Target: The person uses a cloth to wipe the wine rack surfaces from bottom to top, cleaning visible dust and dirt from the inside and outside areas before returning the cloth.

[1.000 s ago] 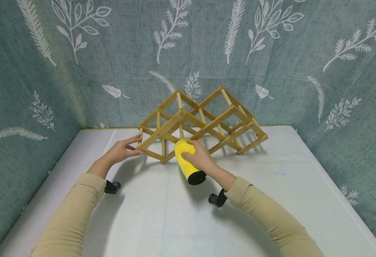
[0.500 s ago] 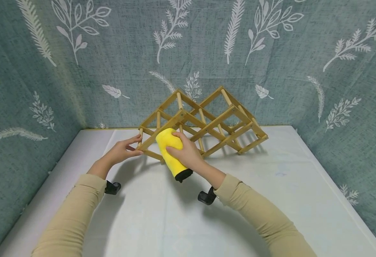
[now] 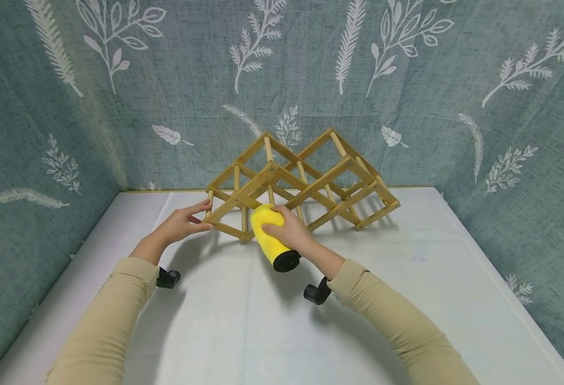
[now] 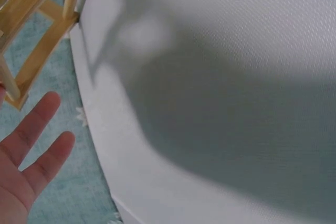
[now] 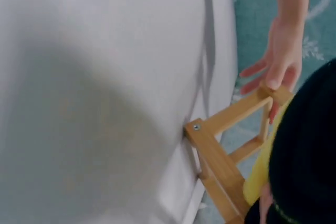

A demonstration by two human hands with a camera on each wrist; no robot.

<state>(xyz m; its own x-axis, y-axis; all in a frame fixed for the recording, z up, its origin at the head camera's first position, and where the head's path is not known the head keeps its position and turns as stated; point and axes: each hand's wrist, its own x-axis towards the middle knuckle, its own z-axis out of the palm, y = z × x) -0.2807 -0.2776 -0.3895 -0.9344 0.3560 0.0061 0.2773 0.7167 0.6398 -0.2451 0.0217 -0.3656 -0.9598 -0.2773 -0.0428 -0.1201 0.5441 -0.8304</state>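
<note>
A folding wooden wine rack [image 3: 243,195] of crossed slats and round dowels stands on the white table near the back wall. My left hand [image 3: 180,224] holds its left end corner between thumb and fingers; in the left wrist view two fingers [image 4: 39,124] extend free of the wood. A soft yellow roll [image 3: 268,235] with a black end, which looks like a rolled cloth, is in my right hand [image 3: 290,231], thumb on top. It slants in front of the rack's left half, its far end close to the lower slats. The black end [image 5: 310,150] fills the right wrist view's corner.
Green-grey fabric with white leaf prints [image 3: 190,69] hangs behind and at both sides. A white cover lies on the table [image 3: 263,331]. Black wrist camera mounts [image 3: 317,292] jut below both forearms.
My right hand has swung the yellow roll left and up along the rack's lower slats, then partway back right and down. My left hand keeps its hold on the corner.
</note>
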